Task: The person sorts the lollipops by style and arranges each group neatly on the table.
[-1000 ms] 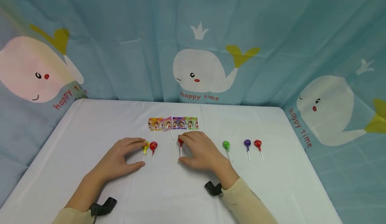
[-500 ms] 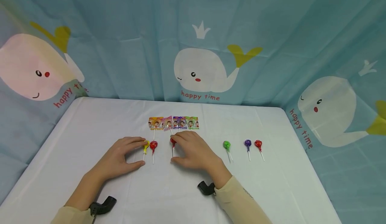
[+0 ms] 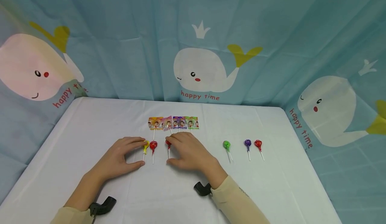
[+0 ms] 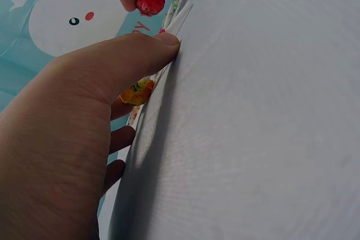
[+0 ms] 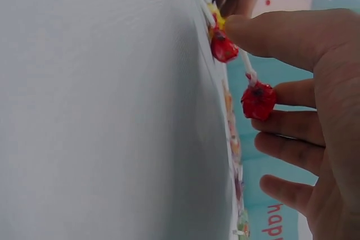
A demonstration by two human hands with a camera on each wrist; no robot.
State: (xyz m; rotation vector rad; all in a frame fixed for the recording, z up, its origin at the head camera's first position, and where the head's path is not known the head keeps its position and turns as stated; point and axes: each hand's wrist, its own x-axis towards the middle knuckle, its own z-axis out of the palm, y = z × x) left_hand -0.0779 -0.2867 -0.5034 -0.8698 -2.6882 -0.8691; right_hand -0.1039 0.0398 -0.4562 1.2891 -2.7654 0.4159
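My left hand (image 3: pixel 143 152) pinches a yellow lollipop (image 3: pixel 146 147) end to end, index finger on the head and thumb on the stick, low on the white table (image 3: pixel 90 130). A loose red lollipop (image 3: pixel 153 145) lies just right of it. My right hand (image 3: pixel 168 150) holds another red lollipop (image 3: pixel 168 144) the same way, close beside the loose one. In the right wrist view the held red lollipop (image 5: pixel 259 100) sits by my fingers, with the loose red one (image 5: pixel 224 48) beyond it. The left wrist view shows my thumb (image 4: pixel 140 49) over the yellow lollipop (image 4: pixel 136 91).
A row of flat wrapped lollipops (image 3: pixel 173 123) lies just beyond my fingers. To the right lie a green lollipop (image 3: pixel 226 145), a purple one (image 3: pixel 247 143) and a red one (image 3: pixel 258 144). A blue whale-print curtain (image 3: pixel 199 70) closes off the back and sides.
My right hand has slid left along the table with its red lollipop, closing on the loose red one. My left hand and the other lollipops have not moved.
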